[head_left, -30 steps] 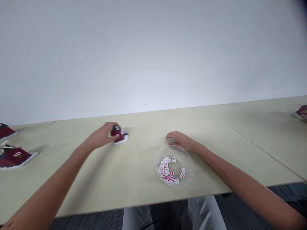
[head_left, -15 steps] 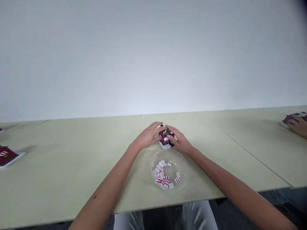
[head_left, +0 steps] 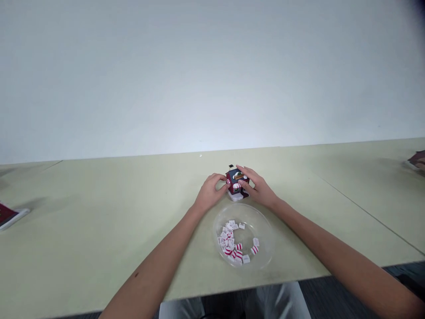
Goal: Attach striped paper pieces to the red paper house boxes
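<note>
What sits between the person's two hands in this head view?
In the head view, a small dark-red model house on a white base sits between the left hand and the right hand, with both touching it.

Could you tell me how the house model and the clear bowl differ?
The house model is dark red; the bowl is transparent. The model sits between left hand and right hand. The bowl is wider and nearer the person. Both show red and white: model's awning, bowl's tiles.
</note>
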